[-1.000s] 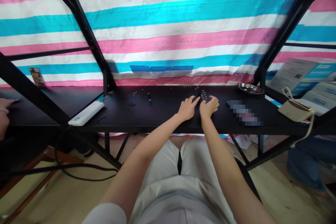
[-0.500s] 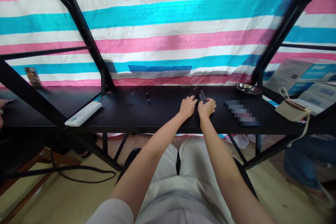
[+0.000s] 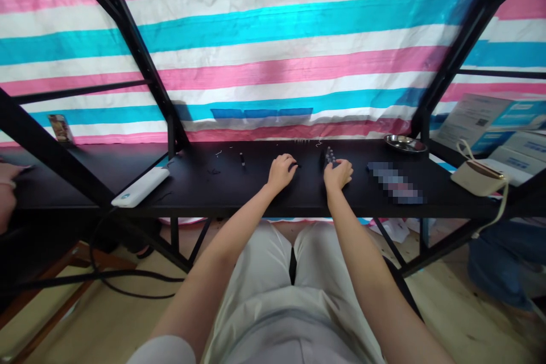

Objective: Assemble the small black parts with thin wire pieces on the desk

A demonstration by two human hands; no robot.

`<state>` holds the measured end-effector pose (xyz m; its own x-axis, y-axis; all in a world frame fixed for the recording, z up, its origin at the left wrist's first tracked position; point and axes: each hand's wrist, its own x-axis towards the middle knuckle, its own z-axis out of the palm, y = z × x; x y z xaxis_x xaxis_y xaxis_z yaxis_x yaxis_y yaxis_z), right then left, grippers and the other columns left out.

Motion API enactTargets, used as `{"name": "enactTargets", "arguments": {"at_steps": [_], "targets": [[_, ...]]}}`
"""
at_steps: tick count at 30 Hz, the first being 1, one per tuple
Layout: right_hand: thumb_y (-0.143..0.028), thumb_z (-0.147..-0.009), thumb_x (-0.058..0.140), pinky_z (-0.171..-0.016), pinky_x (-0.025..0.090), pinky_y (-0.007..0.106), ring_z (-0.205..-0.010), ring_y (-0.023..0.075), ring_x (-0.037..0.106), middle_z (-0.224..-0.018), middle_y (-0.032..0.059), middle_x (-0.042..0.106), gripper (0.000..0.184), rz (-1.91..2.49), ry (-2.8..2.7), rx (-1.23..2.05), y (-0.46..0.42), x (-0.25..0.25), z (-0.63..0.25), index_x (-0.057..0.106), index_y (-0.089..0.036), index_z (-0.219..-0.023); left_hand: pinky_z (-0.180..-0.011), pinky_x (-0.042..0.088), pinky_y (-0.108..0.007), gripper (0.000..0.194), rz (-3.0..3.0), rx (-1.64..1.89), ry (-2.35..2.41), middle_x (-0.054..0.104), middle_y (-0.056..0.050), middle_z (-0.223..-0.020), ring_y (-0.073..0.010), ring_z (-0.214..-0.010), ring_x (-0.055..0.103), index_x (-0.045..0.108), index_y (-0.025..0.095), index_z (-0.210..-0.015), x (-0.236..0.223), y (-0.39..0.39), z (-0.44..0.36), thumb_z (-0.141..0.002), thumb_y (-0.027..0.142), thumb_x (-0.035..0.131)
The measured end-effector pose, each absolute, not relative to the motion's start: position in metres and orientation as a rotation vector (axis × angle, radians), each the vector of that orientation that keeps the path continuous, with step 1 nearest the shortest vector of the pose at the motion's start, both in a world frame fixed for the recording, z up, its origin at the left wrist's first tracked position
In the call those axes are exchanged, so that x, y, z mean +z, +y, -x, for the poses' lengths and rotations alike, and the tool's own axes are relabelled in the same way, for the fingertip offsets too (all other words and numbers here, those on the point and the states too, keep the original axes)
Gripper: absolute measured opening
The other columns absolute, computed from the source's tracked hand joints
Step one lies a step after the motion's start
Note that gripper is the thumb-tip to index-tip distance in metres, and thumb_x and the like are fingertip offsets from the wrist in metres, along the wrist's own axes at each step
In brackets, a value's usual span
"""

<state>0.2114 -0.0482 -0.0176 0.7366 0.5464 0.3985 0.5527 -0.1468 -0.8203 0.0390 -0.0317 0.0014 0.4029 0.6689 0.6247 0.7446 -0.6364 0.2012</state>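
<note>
my right hand rests over the surface, its fingers clamped on a dark knobbed object, which juts out beyond the thumb with its pale round knobs facing up. my left hand is apart from it, to its left, fingers curled down toward the surface. a small dark piece shows right at the tips of those left fingers, but at this distance i cannot tell whether they are closed on it

to the left of my left fingers lies a short black stick with pale bands, and beyond that, further left, some dark strands and white scraps. a white oblong device lies well to the left, near the surface's front edge. ahead of my fingers, at the back edge, there is a row of small pale bits. to the right of my right fingers is a pixelated flat item, with a shiny metal dish behind it and a beige purse further right
</note>
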Motion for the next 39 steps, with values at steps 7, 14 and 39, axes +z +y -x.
{"name": "enactTargets", "arguments": {"at_steps": [7, 14, 39], "targets": [[-0.025, -0.076, 0.046, -0.083, 0.037, 0.047, -0.1, 0.0297, 0.046, -0.1, 0.0126, 0.054, 0.01, 1.773, -0.887, -0.06, -0.048, -0.019, -0.213, 0.05, -0.019, -0.084, -0.084, 0.042, -0.03, 0.013, 2.405, -1.41, -1.355, 0.06, -0.007, -0.098, -0.0173, -0.092, 0.052, 0.061, 0.016, -0.09, -0.006, -0.034, -0.01, -0.085, 0.023, 0.052], [-0.027, -0.083, 0.045, -0.08, 0.042, 0.035, -0.082, 0.021, 0.055, -0.084, 0.0084, 0.063, 0.019, 1.333, -1.429, -0.163, -0.048, -0.021, -0.202, 0.06, -0.017, -0.089, -0.082, 0.044, -0.031, 0.011, 2.183, -1.766, -1.336, 0.06, -0.006, -0.09, -0.0179, -0.09, 0.054, 0.062, 0.017, -0.088, -0.009, -0.036, -0.004, -0.084, 0.024, 0.055], [-0.031, -0.09, 0.035, -0.075, 0.045, 0.031, -0.083, 0.0192, 0.058, -0.097, 0.009, 0.059, 0.023, 1.146, -1.869, 0.183, -0.055, -0.021, -0.181, 0.051, -0.02, -0.102, -0.079, 0.046, -0.029, 0.015, 2.36, -1.834, -1.209, 0.064, -0.005, -0.088, -0.015, -0.084, 0.058, 0.064, 0.018, -0.09, -0.005, -0.041, -0.007, -0.084, 0.029, 0.055]]}}
